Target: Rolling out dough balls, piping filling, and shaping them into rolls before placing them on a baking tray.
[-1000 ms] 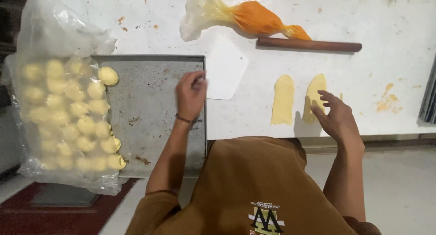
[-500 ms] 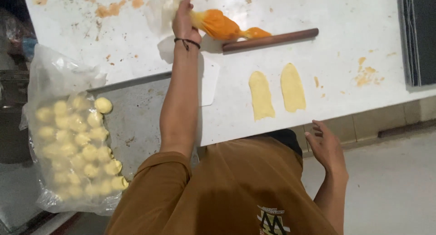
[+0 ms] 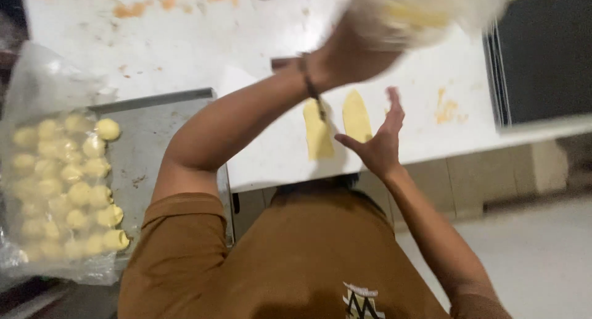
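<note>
The white table carries smears of orange filling. At its left edge sits a metal tray, with pale dough balls under a clear plastic sheet. Your left hand is raised above the table, gripping a blurred plastic bag with yellow-orange contents; the bag sits at and above your fingers, which are closed on it. Your right hand hovers with fingers spread wide, empty, just beside two flat dough strips on the table.
</note>
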